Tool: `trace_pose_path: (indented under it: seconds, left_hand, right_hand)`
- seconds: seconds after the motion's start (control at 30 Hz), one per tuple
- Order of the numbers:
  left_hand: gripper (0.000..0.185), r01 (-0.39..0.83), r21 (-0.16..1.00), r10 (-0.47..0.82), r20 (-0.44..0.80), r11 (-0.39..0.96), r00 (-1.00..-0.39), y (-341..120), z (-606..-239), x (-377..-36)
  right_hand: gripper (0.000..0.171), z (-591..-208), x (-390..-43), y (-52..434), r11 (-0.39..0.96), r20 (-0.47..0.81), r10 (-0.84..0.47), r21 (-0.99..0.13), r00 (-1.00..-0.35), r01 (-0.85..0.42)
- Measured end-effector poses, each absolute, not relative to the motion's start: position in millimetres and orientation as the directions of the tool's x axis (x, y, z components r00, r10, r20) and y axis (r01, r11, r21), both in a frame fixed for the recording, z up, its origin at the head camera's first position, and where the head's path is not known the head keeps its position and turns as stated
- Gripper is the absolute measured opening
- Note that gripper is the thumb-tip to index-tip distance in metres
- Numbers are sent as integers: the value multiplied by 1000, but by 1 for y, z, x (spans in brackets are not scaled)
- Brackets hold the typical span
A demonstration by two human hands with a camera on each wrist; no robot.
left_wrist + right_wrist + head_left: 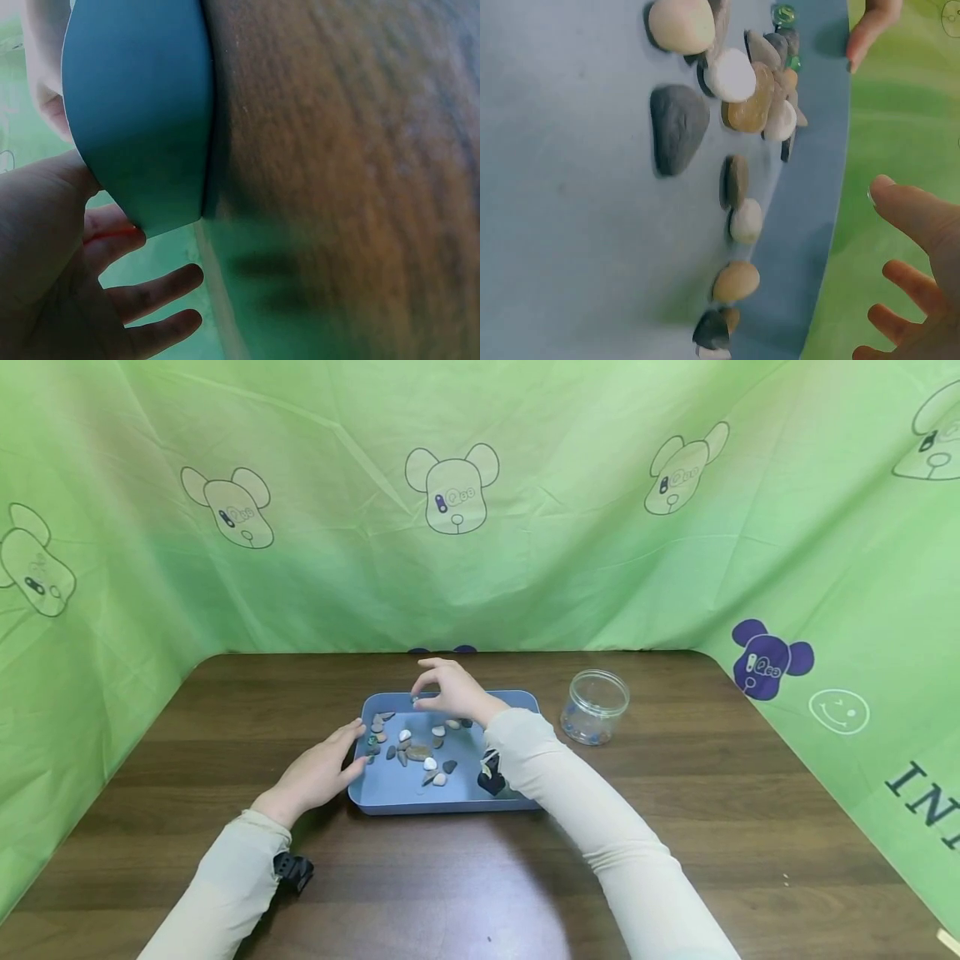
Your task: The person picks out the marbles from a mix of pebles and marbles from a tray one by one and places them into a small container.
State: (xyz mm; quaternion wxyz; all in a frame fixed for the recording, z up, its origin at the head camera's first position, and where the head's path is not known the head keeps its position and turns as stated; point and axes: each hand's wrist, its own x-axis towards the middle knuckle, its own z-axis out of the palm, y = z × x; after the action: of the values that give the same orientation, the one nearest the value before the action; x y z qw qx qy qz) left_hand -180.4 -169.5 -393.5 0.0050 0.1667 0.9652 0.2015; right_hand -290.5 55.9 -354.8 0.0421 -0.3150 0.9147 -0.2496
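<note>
A small pale object (415,699), too tiny to be identified, appears to be pinched between the thumb and forefinger of the right hand (450,691), above the far edge of the blue tray (397,797). The other fingers of this hand are seen loosely curled, and in the right wrist view they are spread beyond the tray's rim. The right arm is stretched forward across the tray's right side, the wrist bent slightly down, and a long pale sleeve (600,827) is worn on it.

The left hand (318,772) is laid against the tray's left wall with the fingers nearly straight and relaxed; nothing is gripped by it. In the left wrist view the fingertips are seen past the tray's corner, with the thumb touching the wall. The left forearm is rested low over the wooden table (750,827).

A scatter of pebbles (416,750) in white, grey and tan is held in the tray, mostly towards its left and middle. Among them, near the left rim, a green glass bead (784,13) is found. A clear jar (595,706) is stood on the table just right of the tray, apart from both hands.
</note>
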Motion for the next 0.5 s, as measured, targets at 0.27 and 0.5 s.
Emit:
trace_pose_path:
  seconds: [0.27,0.5]
  left_hand:
    - [54,324,391,326,63,861,-943,-169,-394,-180]
    - [54,324,395,325,65,860,-943,-170,-394,-179]
  right_hand:
    - [17,-347,-288,69,685,94,-590,-467,-802,-559]
    - [16,-343,-287,85,666,136,-602,-458,-787,-589]
